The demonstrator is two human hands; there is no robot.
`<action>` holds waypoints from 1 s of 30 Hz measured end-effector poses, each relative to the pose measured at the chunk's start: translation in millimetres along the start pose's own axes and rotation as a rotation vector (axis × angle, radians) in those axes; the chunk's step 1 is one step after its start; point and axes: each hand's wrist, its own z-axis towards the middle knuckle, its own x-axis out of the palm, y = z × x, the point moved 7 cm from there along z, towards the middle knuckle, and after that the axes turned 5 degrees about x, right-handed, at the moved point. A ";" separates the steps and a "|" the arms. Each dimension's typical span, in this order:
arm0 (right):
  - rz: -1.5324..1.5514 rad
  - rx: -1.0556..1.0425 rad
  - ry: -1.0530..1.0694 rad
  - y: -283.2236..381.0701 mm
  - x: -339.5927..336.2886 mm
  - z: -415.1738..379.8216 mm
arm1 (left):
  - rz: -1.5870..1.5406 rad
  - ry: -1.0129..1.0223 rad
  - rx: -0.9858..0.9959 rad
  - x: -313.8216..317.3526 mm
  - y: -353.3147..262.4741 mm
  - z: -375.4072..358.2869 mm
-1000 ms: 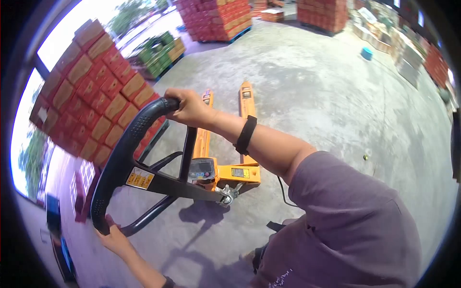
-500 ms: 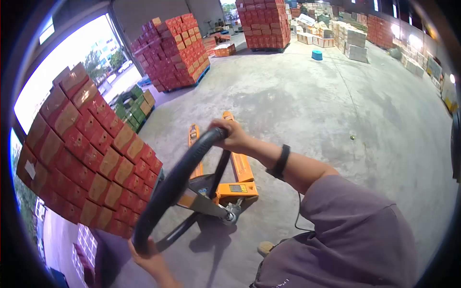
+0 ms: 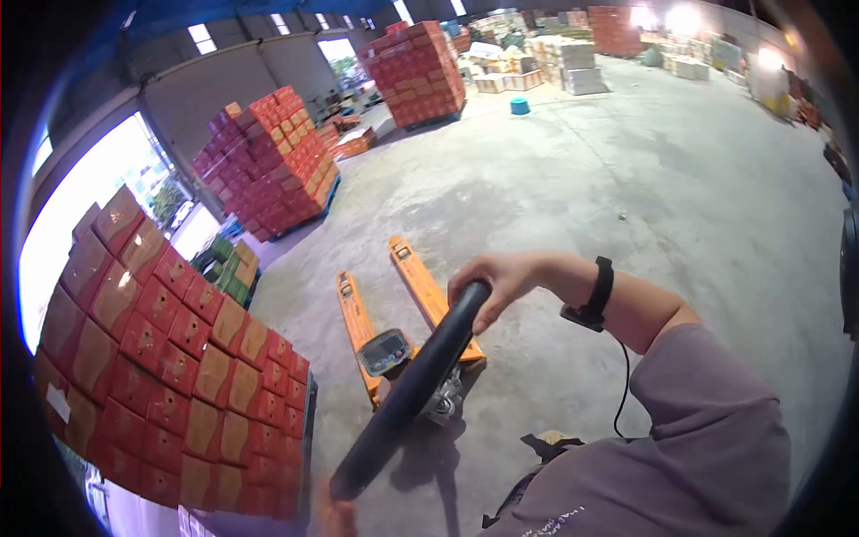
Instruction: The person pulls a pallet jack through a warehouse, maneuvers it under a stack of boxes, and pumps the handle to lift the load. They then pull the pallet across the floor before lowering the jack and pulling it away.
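Observation:
A black loop handle belongs to an orange pallet jack and crosses the lower middle of the head view at a slant. My right hand is closed round the handle's upper end, thumb on the near side. Down at its lower end is my left hand, blurred and partly cut off by the frame; it appears wrapped round the grip, though its fingers show poorly. A grey oval panel sits beyond the handle. The jack's two forks point away from me over the concrete, with no load on them.
Red and brown cartons rise in a tall stack close on the left. Farther off stand two more pallets of red cartons, and green crates. A blue stool and white boxes are at the back.
The handle and both hands have shifted right and down in view. My view has turned, so the distant stacks sit farther left. The forks now spread more to the left.

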 end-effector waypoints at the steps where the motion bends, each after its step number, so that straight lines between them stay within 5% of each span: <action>1: 0.020 -0.007 -0.024 3.3 13.2 -1.4 | -0.368 0.133 -0.138 6.4 -2.6 11.4; 2: -0.001 -0.011 -0.065 10.4 29.1 -1.6 | -0.073 0.182 -0.029 -11.0 -6.4 12.6; 4: -0.033 -0.006 -0.128 25.5 65.8 -6.1 | 0.055 0.216 -0.252 -36.8 2.6 13.0; 7: -0.208 0.047 -0.223 51.6 119.5 -14.7 | 0.101 0.114 -0.060 -51.7 -44.8 14.2; 10: -0.277 0.066 -0.243 59.3 169.3 -28.7 | 0.356 0.270 -0.219 -58.3 -44.8 -13.9; 13: -0.373 0.112 -0.192 55.1 208.5 -69.8 | 0.578 0.305 -0.228 -38.1 -59.8 -68.6; 19: -0.499 0.100 -0.077 14.7 335.1 -187.1 | 0.540 0.567 -0.432 48.8 -65.2 -226.3; 22: -0.597 -0.064 -0.209 -5.1 387.0 -235.3 | 0.678 0.413 -0.289 82.5 -79.0 -297.0; 25: -0.673 0.111 -0.156 -19.3 422.4 -266.7 | 0.674 0.363 -0.246 106.3 -80.1 -348.2; 30: -0.698 0.059 -0.252 -2.5 452.0 -309.9 | 0.661 0.256 -0.233 111.9 -119.9 -389.3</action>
